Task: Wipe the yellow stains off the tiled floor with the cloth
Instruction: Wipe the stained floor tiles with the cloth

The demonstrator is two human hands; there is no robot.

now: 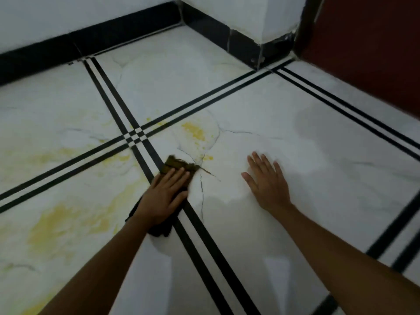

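A dark brownish cloth (176, 164) lies on the white marble-look tiled floor (284, 123), across a double black strip. My left hand (164, 196) presses flat on top of it, fingers together, with frayed cloth edges poking out beyond the fingertips. My right hand (267, 180) rests flat on the bare tile to the right, fingers spread, holding nothing. Yellow stains show just beyond the cloth (194, 130), with a small spot (208, 158) close to it. A larger yellow smear (66, 223) covers the tile at the left.
Double black strips (136, 133) cross between the tiles. A black skirting board (91, 39) runs along the white wall at the back, stepping round a corner (259, 53). A dark red door or panel (368, 42) stands at the right. Thin cracks (201, 192) mark the tile near the cloth.
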